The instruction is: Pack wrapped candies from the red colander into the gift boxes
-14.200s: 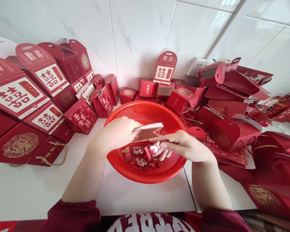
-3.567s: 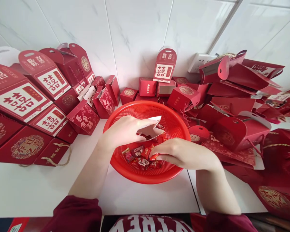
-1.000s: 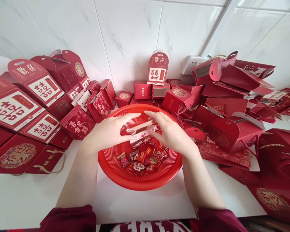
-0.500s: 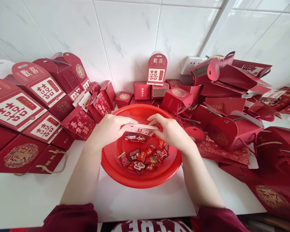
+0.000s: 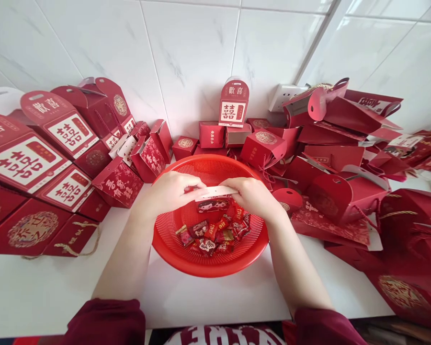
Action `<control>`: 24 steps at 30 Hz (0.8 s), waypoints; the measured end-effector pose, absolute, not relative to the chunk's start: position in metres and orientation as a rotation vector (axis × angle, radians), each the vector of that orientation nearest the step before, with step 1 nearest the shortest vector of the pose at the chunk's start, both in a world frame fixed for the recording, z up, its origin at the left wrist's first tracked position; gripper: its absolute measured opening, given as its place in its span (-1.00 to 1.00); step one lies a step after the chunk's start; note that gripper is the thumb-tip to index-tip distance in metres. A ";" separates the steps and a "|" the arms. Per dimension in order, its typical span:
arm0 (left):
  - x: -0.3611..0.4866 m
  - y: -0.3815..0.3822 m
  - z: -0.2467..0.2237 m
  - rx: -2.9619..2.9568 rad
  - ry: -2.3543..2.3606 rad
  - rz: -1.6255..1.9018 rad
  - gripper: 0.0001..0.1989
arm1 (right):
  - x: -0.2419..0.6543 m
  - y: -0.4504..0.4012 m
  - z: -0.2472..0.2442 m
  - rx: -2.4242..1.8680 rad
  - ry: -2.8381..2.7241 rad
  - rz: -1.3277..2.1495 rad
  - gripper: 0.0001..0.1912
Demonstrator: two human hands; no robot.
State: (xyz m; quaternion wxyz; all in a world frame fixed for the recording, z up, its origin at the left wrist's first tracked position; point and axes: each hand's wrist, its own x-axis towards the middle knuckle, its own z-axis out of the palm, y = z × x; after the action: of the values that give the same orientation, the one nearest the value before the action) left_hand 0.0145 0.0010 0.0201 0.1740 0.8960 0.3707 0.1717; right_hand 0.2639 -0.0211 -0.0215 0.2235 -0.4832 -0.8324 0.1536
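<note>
While pinched by left hand (image 5: pixel 170 191) and right hand (image 5: pixel 253 195), small box (image 5: pixel 212 205) beyond candies (image 5: pixel 211 232) in basket (image 5: pixel 211 270), red boxes (image 5: pixel 264 147) close behind.

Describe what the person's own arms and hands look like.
The left hand and right hand are bare, with no gloves, and no watch or bracelet shows. The forearms are bare too, up to plain maroon sleeves with creased, loose edges.

Your left hand (image 5: pixel 170 192) and right hand (image 5: pixel 250 195) grip the pale top of a printed box (image 5: pixel 212 205), seen against the red basket (image 5: pixel 210 270) (wrapped candies (image 5: pixel 211 232) inside) on the white desk (image 5: pixel 215 302).
</note>
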 end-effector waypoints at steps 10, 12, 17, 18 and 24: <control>0.017 0.003 0.017 2.410 1.206 0.434 -0.82 | 0.262 -0.022 -0.019 -1.232 -2.386 0.668 -0.65; 0.017 0.004 0.015 2.425 1.199 0.380 -0.79 | 0.262 -0.021 -0.021 -1.219 -2.398 0.635 -0.66; 0.018 0.004 0.014 2.575 1.163 0.220 -0.72 | 0.262 -0.019 -0.027 -1.261 -2.420 0.477 -0.70; 0.018 0.004 0.014 2.607 1.154 0.223 -0.71 | 0.261 -0.020 -0.026 -1.268 -2.424 0.453 -0.70; 0.013 -0.008 0.017 2.825 1.127 0.439 -0.70 | 0.263 -0.031 -0.012 -1.223 -2.350 0.364 -0.66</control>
State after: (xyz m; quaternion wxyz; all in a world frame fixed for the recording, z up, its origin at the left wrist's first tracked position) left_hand 0.0128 -0.0081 0.0165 0.0343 0.9187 0.3667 0.1428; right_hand 0.2629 -0.0313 -0.0120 0.2316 -0.4450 -0.8549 0.1323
